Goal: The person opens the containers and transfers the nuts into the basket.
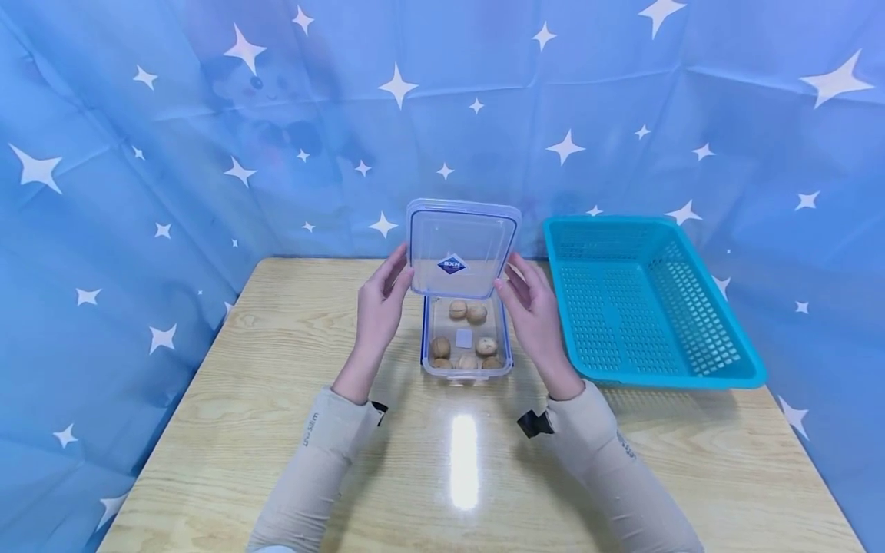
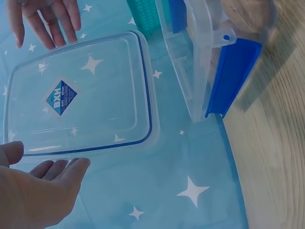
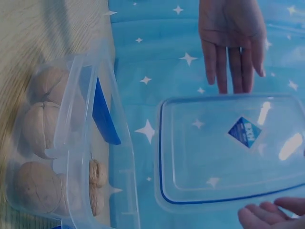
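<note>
A clear plastic lid (image 1: pixel 477 242) with a blue seal and a diamond-shaped label is raised, tilted, above the far end of a clear food container (image 1: pixel 467 375). My left hand (image 1: pixel 379 307) holds the lid by its left edge, thumb at the near side. On the opposite edge, my right hand (image 1: pixel 534 311) holds it with thumb and fingers. Several walnuts (image 3: pixel 40 126) lie inside the container, which stands uncovered on the table. Blue side latches (image 2: pixel 233 76) hang down at the container's sides. The lid hides part of its far end in the head view.
To the right stands a turquoise perforated basket (image 1: pixel 598 338), close to my right forearm. A blue star-patterned curtain (image 1: pixel 470 146) hangs behind the wooden table (image 1: pixel 276 430). Inside the container lies a small pale square (image 1: pixel 464 338).
</note>
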Tool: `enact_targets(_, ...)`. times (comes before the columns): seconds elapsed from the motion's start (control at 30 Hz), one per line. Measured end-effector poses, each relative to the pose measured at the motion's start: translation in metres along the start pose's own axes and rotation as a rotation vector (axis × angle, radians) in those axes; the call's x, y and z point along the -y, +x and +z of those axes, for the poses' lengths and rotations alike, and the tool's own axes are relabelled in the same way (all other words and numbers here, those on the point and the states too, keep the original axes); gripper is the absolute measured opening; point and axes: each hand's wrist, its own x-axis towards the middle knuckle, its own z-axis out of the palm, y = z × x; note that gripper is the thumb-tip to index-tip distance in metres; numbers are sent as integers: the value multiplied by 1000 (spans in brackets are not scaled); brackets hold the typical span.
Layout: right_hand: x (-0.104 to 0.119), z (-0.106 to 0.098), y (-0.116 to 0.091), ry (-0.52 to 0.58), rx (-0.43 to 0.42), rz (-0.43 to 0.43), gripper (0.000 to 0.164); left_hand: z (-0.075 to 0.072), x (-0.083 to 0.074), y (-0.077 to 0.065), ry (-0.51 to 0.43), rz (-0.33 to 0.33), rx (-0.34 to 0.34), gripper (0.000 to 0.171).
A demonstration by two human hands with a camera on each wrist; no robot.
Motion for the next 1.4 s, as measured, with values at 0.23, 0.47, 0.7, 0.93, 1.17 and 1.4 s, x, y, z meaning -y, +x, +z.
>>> enact_targets(0.23,2,2,-2,51,0,13,49,-3,-2,-2,-203,-78,47,47)
enact_targets(0.47,4,2,-3,100,15,37,46,-6,-4,-4,-206,-120,68,48)
enact_targets(0.7,1,-1,-3,114,34,46,42,-13,-2,-7,-138,-114,109,49)
enact_targets(0.93,0,-4,-3,81,68,26,47,-19,-3,-11,-111,-139,165,62)
enact_targets(1.17,0,-3,-4,52,79,74,51,-20,2,-11,-170,-138,218,88)
enact_targets(1.4,-1,-2,-4,98,100,86,56,-22,8,-9,-215,-129,236,65)
